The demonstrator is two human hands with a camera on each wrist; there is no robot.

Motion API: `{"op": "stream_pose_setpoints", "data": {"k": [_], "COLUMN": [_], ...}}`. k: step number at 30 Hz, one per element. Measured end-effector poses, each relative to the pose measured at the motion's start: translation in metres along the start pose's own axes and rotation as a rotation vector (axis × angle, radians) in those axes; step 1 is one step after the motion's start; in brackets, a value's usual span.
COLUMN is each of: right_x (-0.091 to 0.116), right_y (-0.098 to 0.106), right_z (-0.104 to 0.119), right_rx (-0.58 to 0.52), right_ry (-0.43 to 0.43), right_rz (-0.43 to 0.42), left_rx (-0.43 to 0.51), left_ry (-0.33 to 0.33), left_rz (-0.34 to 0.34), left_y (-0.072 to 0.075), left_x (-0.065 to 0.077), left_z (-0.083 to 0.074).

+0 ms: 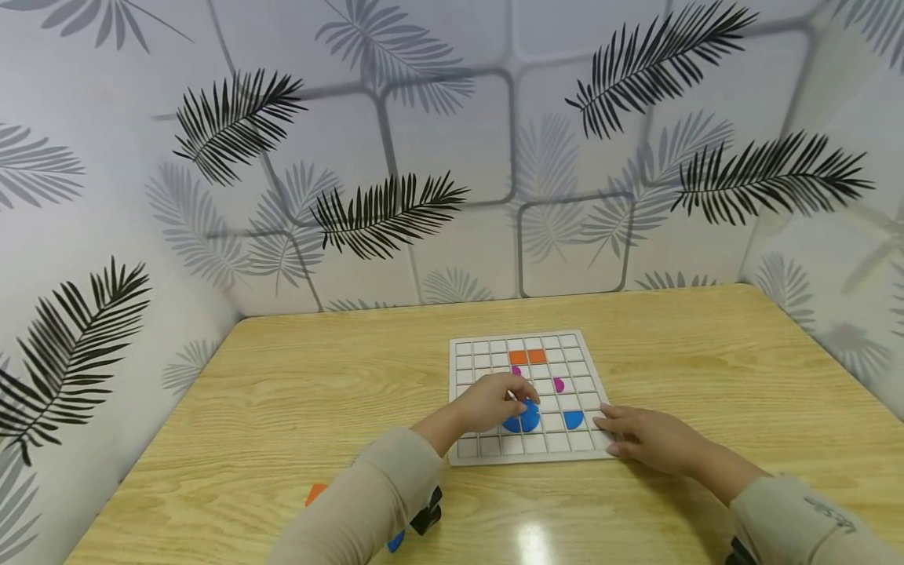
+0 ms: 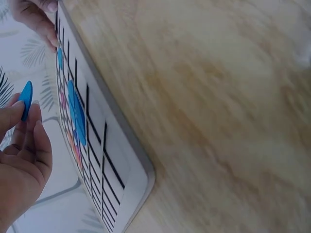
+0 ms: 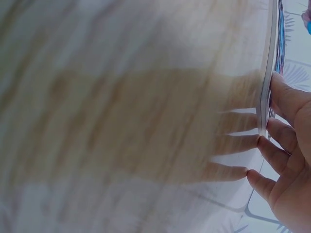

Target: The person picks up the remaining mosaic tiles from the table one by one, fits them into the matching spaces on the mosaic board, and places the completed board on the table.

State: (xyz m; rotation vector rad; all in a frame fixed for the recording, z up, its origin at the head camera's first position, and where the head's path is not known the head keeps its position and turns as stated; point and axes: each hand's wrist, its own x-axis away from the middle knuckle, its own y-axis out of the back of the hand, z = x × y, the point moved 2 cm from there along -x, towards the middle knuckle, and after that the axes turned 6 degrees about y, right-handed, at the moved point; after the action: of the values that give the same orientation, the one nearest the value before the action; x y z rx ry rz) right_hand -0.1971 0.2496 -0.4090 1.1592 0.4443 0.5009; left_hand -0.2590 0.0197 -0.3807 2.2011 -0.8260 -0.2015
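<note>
My left hand (image 1: 490, 402) is over the white grid board (image 1: 462, 450), pinching a thin blue piece (image 2: 27, 101) between thumb and fingers. Below it, blue pieces (image 2: 76, 114) lie on the board, partly covered by the hand in the head view. The right hand (image 1: 653, 439) touches the board's right edge. In the right wrist view its thumb lies along that edge, and its other fingertips (image 3: 253, 175) rest on the table beside it. Near the right hand a blue quarter-round piece (image 1: 574, 420) sits on the grid.
Two orange squares (image 1: 537, 356) and two magenta half-rounds (image 1: 559, 385) lie on the board. To the left, on the wooden table (image 1: 339, 361), are an orange piece (image 1: 315, 493) and a blue piece (image 1: 396, 541), partly behind the left sleeve. A leaf-patterned wall (image 1: 459, 259) stands behind.
</note>
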Motion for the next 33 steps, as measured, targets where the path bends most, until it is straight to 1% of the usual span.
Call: {"op": "stream_pose_setpoints", "data": {"k": [2,5,10,17,25,29,33], "right_x": [0.0,-0.001,-0.001,-0.001,-0.001,-0.001,-0.002], "right_y": [0.0,0.0,0.0,0.001,0.0,0.0,0.0], "right_z": [0.0,0.0,0.0,0.001,0.001,0.001,0.001], "right_rx": [-0.002,0.001,0.006,-0.001,0.0,0.005,-0.003], "right_ry": [-0.004,-0.008,-0.007,-0.003,0.001,0.008,0.0], "right_rz": [0.002,0.008,0.011,0.005,0.001,-0.005,-0.008], "left_rx": [-0.001,-0.012,-0.058,-0.109,-0.238,-0.272,-0.297], "left_ry": [0.008,-0.002,-0.018,-0.012,-0.037,-0.046,-0.039], "left_rz": [0.009,0.016,0.008,0.022,0.024,0.042,0.029], "left_y": [-0.004,-0.008,-0.013,-0.018,-0.026,-0.029,-0.032], "left_x": [-0.002,-0.005,-0.009,-0.015,-0.025,-0.028,-0.03], "left_z": [0.0,-0.001,-0.005,-0.01,-0.017,-0.017,-0.017]}}
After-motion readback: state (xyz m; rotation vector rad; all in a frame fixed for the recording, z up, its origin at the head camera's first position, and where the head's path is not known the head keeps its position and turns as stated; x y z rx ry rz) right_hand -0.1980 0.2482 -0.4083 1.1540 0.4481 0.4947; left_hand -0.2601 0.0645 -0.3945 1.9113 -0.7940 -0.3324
